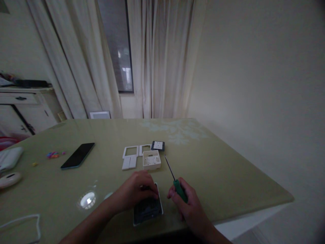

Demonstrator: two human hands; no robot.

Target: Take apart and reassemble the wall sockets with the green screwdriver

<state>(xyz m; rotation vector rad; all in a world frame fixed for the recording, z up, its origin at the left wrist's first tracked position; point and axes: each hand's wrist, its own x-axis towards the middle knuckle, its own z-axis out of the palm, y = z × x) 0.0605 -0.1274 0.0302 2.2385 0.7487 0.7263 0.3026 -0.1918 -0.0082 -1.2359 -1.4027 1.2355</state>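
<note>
My right hand point(188, 200) is wrapped round the green handle of a screwdriver point(180, 191), whose thin metal shaft points up and away, its tip clear of the parts. My left hand point(138, 189) is closed, its fingers curled together over a dark switch panel point(147, 210) with a white rim near the table's front edge. Whatever is between those fingertips is hidden. Beyond the hands sits an open white wall box point(151, 160). Behind it lies a dark-backed socket point(158, 145) with a white face. White frames point(131, 151) and a white two-part switch plate point(129, 162) lie to its left.
A phone point(78, 156) lies on the table at left, with small coloured pieces point(52, 155) beside it. A white computer mouse point(10, 179) and a white cable point(38, 223) are at far left. The green tabletop point(215, 176) ends in an edge at right.
</note>
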